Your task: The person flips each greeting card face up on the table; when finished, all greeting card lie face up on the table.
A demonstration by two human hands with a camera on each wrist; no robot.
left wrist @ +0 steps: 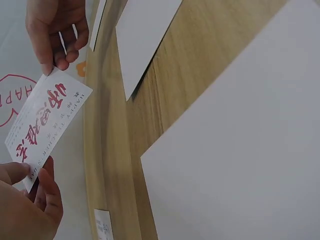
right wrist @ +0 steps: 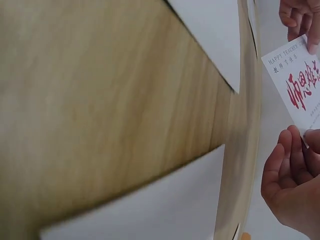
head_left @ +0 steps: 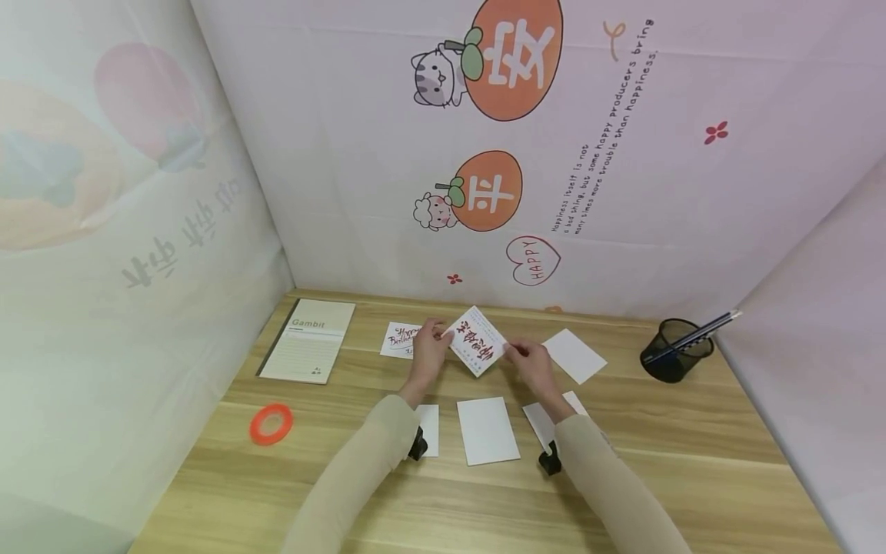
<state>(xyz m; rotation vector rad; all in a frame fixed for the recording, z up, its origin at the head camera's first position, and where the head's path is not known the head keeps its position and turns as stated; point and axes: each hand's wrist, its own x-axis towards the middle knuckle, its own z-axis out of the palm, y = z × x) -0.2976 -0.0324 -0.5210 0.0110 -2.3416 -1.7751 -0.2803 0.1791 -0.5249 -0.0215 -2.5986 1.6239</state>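
Observation:
A white greeting card with red and grey lettering is held up between both hands, tilted like a diamond in the head view. My left hand pinches its left corner between thumb and fingers. At the opposite corner, my right hand pinches it the same way. The left wrist view shows the red characters on the card and small print reading happy teacher's day. Behind the left hand lies a birthday card with red script, partly covered by that hand.
Blank white cards lie at the right, front middle and partly under both forearms. A Gambit notebook and an orange tape roll sit at the left. At the right stands a black mesh pen cup with pens. Printed fabric walls enclose the table.

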